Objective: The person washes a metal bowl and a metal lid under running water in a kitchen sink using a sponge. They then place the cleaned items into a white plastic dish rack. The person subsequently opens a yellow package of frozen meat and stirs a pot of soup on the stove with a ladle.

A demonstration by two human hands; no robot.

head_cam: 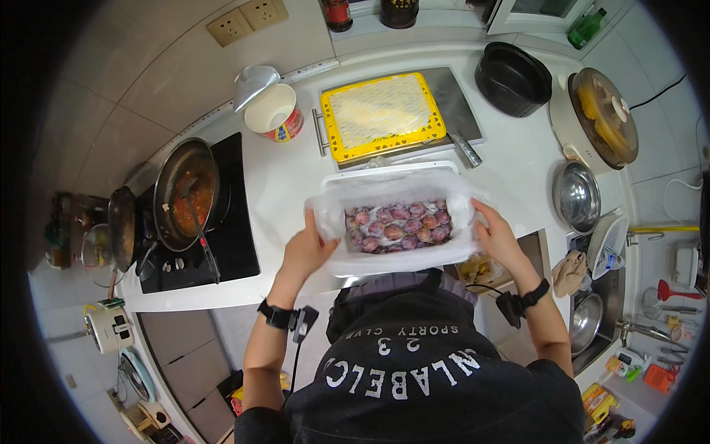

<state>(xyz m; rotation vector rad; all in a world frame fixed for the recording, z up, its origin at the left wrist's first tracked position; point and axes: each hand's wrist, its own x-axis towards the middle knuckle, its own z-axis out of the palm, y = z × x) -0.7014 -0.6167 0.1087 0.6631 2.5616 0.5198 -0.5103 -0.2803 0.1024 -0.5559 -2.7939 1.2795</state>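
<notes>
A white container [333, 266] lined with translucent plastic film [383, 186] stands at the counter's front edge, with many purple-red plums [394, 231] inside. My left hand [310, 244] grips the film at the container's left side, thumb and fingers around its edge. At the right side my right hand [495, 233] pinches the film's edge between thumb and fingers. Behind the container lies a yellow-rimmed tray [383, 147] with a pale, textured sheet on it, resting on a metal board [460, 102]. A knife handle [468, 152] sticks out by the tray's right front corner.
To the left, a frying pan [166, 222] with red sauce and a spatula [199, 227] sits on a black cooktop [238, 244]. A paper tub [277, 119] stands behind. At right are a black pot [513, 80], a lidded electric cooker [604, 119], a metal bowl [578, 197] and a sink [610, 299].
</notes>
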